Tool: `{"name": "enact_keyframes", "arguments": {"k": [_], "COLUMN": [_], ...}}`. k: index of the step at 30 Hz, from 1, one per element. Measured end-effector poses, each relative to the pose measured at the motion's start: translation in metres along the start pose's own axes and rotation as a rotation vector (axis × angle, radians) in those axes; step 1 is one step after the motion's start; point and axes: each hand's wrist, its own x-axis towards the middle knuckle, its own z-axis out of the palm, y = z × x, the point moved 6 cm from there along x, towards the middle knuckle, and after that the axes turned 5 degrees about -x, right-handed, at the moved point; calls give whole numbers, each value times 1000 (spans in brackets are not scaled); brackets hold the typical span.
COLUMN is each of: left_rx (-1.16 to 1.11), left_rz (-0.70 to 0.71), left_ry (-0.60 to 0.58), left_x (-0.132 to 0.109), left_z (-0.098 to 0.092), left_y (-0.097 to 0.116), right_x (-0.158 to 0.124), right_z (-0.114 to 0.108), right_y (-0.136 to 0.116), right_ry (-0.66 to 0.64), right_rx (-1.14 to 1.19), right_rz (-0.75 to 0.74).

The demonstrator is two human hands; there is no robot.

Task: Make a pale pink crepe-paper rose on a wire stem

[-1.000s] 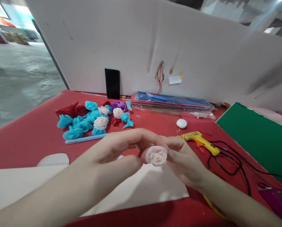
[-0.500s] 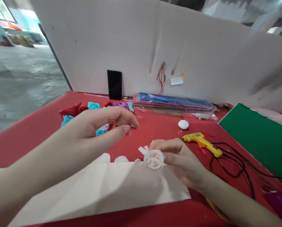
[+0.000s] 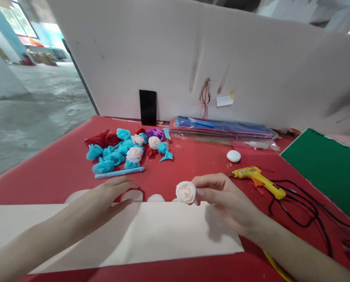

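My right hand (image 3: 222, 197) pinches a pale pink paper rose (image 3: 186, 192) between thumb and fingers, its spiral face turned up toward me. The fingers cover its base. My left hand (image 3: 112, 194) reaches low over the far edge of a cream paper sheet (image 3: 175, 229), thumb and fingers apart. Between them lies a rounded pale petal (image 3: 134, 195); whether they touch it I cannot tell. Another petal (image 3: 156, 198) lies to its right, partly hidden by the sheet, and a larger pale piece (image 3: 76, 195) is to the left.
Blue, red, purple and pale paper flowers (image 3: 113, 156) are heaped at the back left, behind a blue stick (image 3: 119, 172). A yellow glue gun (image 3: 258, 180) with black cable lies right, near a white oval object (image 3: 233, 156). A phone (image 3: 148, 107) leans on the back panel.
My left hand has moved down and left to the petals, uncovering the heaped flowers. The rose stays in my right hand; white strips beside it no longer show. The view has shifted slightly left.
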Motion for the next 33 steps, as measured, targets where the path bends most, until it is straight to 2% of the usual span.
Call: {"name": "enact_keyframes", "arguments": {"k": [5, 12, 25, 29, 33], "left_rx": [-117, -188, -217, -229, -255], "left_rz": [-79, -153, -212, -203, -134], "left_ry": [-3, -134, -147, -178, -184], "left_x": [-3, 5, 6, 4, 4], "left_z": [-2, 6, 11, 5, 0], "left_y": [-6, -12, -23, -30, -30], "right_x": [-1, 1, 2, 2, 2], "right_z": [-1, -2, -2, -2, -2], "right_y": [4, 7, 5, 5, 6], "right_ry": [11, 29, 49, 51, 46], "right_rx": [-19, -31, -38, -44, -51], "right_rz": [20, 31, 28, 26, 18]}}
